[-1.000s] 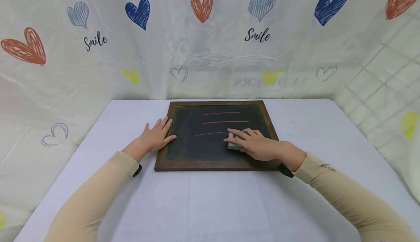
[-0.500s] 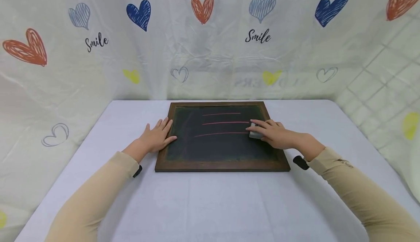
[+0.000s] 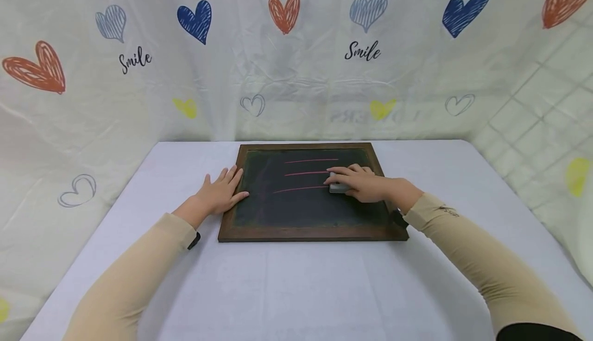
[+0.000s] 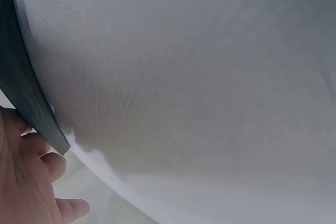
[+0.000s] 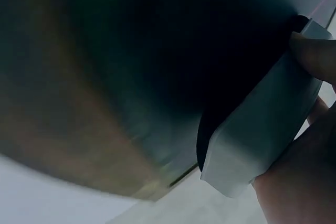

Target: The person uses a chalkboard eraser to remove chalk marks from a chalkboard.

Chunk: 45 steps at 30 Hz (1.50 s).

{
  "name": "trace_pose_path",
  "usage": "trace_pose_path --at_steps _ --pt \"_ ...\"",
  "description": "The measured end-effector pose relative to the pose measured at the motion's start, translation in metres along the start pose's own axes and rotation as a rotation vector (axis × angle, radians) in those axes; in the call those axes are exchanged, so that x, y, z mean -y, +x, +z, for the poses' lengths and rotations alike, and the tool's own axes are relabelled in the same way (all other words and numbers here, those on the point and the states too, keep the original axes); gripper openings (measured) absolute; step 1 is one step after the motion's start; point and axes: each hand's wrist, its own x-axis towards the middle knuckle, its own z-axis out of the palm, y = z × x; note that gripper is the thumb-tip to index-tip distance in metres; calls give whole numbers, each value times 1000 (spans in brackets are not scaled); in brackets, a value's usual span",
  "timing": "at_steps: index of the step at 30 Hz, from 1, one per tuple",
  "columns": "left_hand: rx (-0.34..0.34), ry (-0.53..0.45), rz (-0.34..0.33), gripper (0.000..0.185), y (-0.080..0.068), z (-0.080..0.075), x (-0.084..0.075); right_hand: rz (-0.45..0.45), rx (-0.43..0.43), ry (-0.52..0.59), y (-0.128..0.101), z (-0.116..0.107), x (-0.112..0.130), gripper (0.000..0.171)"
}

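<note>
A white-clothed table [image 3: 296, 289] bears a brown-framed black chalkboard [image 3: 287, 210], three red lines [image 3: 306, 173] remaining, right hand [image 3: 368, 184] gripping a grey block eraser [image 3: 338, 189], left hand [image 3: 215, 194] spread over the chalkboard's left edge.

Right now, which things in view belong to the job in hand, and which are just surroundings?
Part of the job:
Gray eraser, held in the right grip
Chalkboard, with the left grip resting on its left edge
Three red lines on the board

Just surroundings:
White table cover
Heart-printed backdrop
</note>
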Motion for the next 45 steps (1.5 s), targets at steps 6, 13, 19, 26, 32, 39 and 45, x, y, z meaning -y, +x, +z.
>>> trace_pose_path --at_steps 6,13,19,26,32,39,45 --pt "4 -5 -6 79 0 -1 0 -40 83 -14 41 -1 32 54" --pt "9 6 -6 80 2 -1 -1 -79 135 -90 89 7 67 58" --pt "25 27 -10 80 4 -2 -2 -89 182 -157 115 13 97 61" --pt "26 26 -14 80 5 3 -2 -93 205 -203 111 15 103 63" --pt "19 10 -5 80 6 5 -1 -119 144 -120 74 11 68 62" --pt "10 7 -14 80 1 0 2 -43 75 -23 20 3 22 62" --pt "7 14 0 81 3 1 4 21 38 1 -17 -1 -1 63"
